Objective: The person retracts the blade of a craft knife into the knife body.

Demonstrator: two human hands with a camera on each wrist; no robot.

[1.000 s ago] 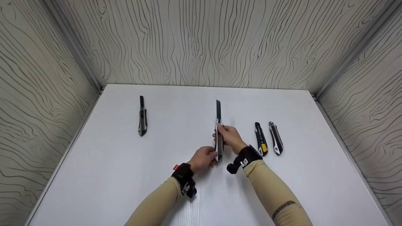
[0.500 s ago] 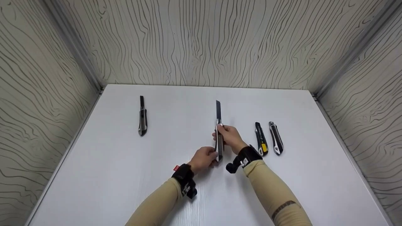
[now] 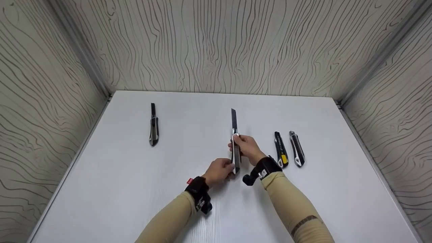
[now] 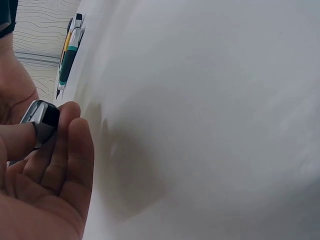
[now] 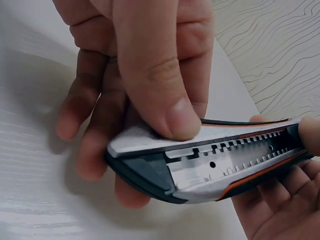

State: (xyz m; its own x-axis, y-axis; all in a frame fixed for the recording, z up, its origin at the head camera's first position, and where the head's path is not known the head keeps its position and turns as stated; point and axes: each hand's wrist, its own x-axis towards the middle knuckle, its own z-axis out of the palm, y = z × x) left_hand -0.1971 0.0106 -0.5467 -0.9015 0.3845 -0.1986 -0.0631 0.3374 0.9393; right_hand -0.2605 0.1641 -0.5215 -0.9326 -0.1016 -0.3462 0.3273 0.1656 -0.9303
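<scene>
Both hands hold a silver and black utility knife [image 3: 237, 157] over the middle of the white table, its long dark blade [image 3: 234, 119] extended and pointing to the back wall. My left hand [image 3: 217, 171] pinches the rear end between thumb and fingers. Farther up, my right hand [image 3: 248, 145] grips the handle near the blade, thumb on top. The right wrist view shows the knife [image 5: 215, 160] close up, with orange trim and a toothed slot; the left thumb [image 5: 182, 117] presses its rear part. In the left wrist view the knife's tail end [image 4: 47, 117] pokes out between the fingers.
A second utility knife [image 3: 154, 131] with its blade out lies at the left. To the right, side by side, lie a black one with a yellow patch [image 3: 284, 158] and a silver-black one [image 3: 297, 150]. Patterned walls [image 3: 216, 47] enclose the white table [image 3: 111, 189].
The blade tip has drifted very slightly left and toward the person. Both hands keep their hold on the knife, almost still, and the other knives lie where they were.
</scene>
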